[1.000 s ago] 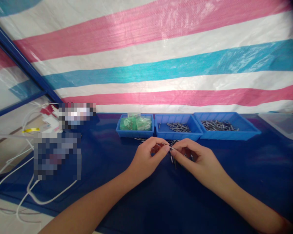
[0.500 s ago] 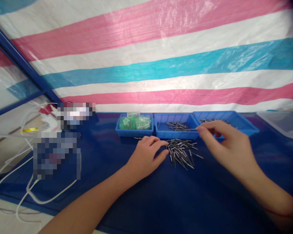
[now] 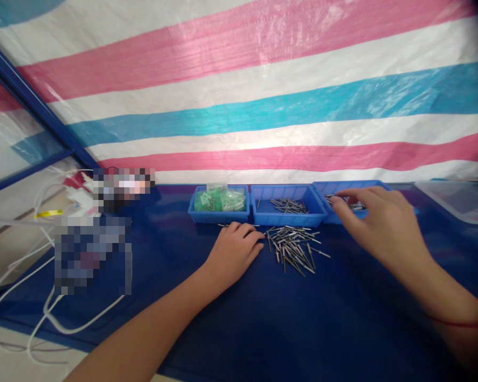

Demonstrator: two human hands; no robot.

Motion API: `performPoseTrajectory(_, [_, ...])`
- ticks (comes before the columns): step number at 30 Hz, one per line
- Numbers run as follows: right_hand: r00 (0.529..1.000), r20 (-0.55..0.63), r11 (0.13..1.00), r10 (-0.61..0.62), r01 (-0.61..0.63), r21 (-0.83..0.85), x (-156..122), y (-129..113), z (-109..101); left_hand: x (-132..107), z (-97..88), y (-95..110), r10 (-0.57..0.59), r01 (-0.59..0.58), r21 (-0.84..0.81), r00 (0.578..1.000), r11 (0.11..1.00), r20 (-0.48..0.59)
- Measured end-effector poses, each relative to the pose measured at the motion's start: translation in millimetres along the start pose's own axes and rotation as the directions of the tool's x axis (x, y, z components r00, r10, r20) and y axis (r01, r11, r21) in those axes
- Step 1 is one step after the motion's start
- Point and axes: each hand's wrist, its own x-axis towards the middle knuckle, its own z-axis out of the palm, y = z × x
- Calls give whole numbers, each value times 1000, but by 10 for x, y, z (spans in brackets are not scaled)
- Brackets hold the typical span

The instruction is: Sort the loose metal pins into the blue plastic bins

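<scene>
My left hand [image 3: 235, 251] rests on the dark blue tabletop with its fingers loosely spread and nothing visible in them. Just to its right lies a loose pile of thin metal blind rivets [image 3: 292, 249], pointing many ways. My right hand [image 3: 390, 223] is over the front of the right blue bin [image 3: 410, 211]. Its thumb and fingers curve apart, no rivet shows between them, and the far fingers are partly hidden. Metal pieces [image 3: 354, 204] lie inside that bin. More rivets [image 3: 290, 206] lie in the middle blue bin [image 3: 289, 218].
The left blue bin [image 3: 219, 216] holds green-tinted bags [image 3: 221, 200] of small parts. A clear plastic lid or tray [image 3: 454, 199] lies at the far right. White cables [image 3: 91, 326] and blurred-out objects [image 3: 91, 254] occupy the left side. A striped sheet [image 3: 263, 116] hangs behind.
My right hand has moved slightly right, and the rivet that stuck out from its fingertips no longer shows. My left hand has drawn back a little to the left, off the pile's edge.
</scene>
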Motion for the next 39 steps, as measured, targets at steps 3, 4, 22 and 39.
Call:
performPoseTrajectory(3, [998,-1,998,-69,69,12,-35,-201,-1,16,4,-17,-2,2,11,1000,1000,4])
performPoseTrajectory(4, [993,14,993,-114,113,41,-52,-267,2,20,3,-16,-4,4,14,1000,1000,4])
performPoseTrajectory(22, [916,237,925,-323,252,285,-225,-643,99,55,55,38,5,-2,80,1000,997,-29])
performPoseTrajectory(39, [941,276,884,-194,46,466,-281,-710,150,41,-22,104,-77,-12,-387,973,922,-216])
